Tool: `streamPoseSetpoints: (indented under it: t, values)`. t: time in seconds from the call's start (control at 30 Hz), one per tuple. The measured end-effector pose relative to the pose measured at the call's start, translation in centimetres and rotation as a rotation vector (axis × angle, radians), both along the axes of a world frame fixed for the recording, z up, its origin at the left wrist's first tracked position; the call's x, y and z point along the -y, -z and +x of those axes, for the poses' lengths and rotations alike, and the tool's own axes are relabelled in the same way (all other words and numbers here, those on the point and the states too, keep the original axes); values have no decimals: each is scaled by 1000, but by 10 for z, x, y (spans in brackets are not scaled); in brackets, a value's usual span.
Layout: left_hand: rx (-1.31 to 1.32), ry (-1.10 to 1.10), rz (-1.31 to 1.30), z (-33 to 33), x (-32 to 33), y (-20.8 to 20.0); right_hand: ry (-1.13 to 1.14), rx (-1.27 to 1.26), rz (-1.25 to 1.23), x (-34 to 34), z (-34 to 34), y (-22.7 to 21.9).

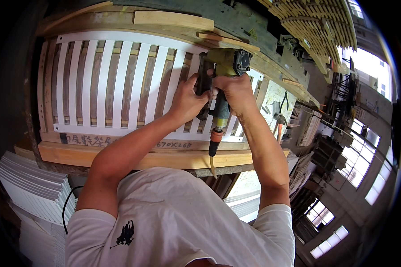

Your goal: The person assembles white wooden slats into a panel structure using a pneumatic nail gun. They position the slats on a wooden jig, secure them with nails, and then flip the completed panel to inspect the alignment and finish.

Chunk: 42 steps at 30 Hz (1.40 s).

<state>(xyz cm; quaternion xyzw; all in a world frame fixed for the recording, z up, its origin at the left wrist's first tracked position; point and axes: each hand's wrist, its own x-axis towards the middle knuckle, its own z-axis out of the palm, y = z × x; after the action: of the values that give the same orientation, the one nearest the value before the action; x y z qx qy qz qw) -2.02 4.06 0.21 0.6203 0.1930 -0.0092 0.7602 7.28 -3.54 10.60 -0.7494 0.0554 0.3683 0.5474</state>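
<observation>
Pneumatic nailer (225,62): olive body, black cap (243,61), over right part of white slatted panel (121,84). Right hand (237,92): fingers curled round handle (222,106); left hand (187,101): fingers spread, touching magazine (203,83).

Woodworking workshop. White slatted frame (121,84): 1 nail gun (225,61) above it; 1 hammer (279,130) right of it; stacked wooden slats (309,31), beyond its far right corner.

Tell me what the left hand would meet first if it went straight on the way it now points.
The dark magazine of the pneumatic nail gun; the left hand has its fingers right at it, seemingly touching, though depth is hard to judge.
</observation>
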Motion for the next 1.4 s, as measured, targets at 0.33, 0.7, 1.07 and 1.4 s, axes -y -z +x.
streamPoseSetpoints:
  t: [0.33,0.7,1.07,1.4]
  values:
    - [7,-24,-49,-1,-2,-3,4,14,-12,-4,0,2]
    - [52,-140,69,-9,-19,-4,-62,-21,19,-27,-5,0]
    - [-14,-105,-25,-12,-27,-17,-149,23,-61,-36,-4,-3]
    - [18,-149,-143,-15,-23,-9,-147,59,-62,-41,-8,-8]
